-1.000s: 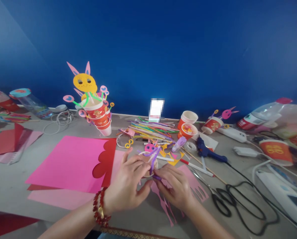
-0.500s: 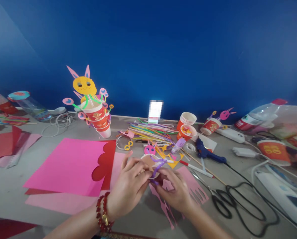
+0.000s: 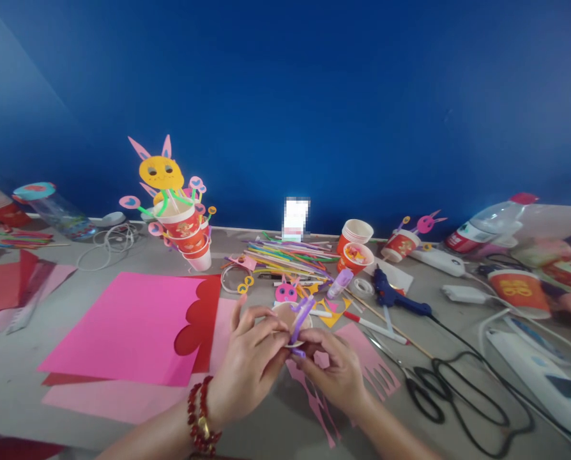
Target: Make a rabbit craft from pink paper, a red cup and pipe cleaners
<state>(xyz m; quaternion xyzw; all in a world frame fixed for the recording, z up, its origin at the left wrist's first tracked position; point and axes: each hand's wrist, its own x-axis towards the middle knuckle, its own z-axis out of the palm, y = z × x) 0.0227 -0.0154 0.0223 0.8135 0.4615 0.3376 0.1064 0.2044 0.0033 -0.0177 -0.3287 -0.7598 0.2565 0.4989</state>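
Near the table's middle, a paper cup (image 3: 282, 315) is tipped so that its open mouth shows. My left hand (image 3: 253, 361) has its fingers closed on the cup's rim, and a red bead bracelet circles that wrist. At the near side of the rim, my right hand (image 3: 334, 369) pinches a purple pipe cleaner (image 3: 301, 319), which stands up across the mouth. A short purple end pokes out below the rim. Just behind the cup is a pink rabbit face (image 3: 286, 292); whether it is fixed to the cup I cannot tell.
Pink paper (image 3: 122, 326) lies at left, below a stacked-cup figure (image 3: 180, 223). Pipe cleaners (image 3: 288, 255) are heaped behind my hands. On the right are scissors (image 3: 424, 396), a blue glue gun (image 3: 395, 294) with its cord, paper cups (image 3: 355, 236) and a bottle (image 3: 489, 220).
The purple pipe cleaner, bent and looped over the cup before, now stands straighter, slanting up to the right. Both hands stay at the rim. The view has shifted slightly.
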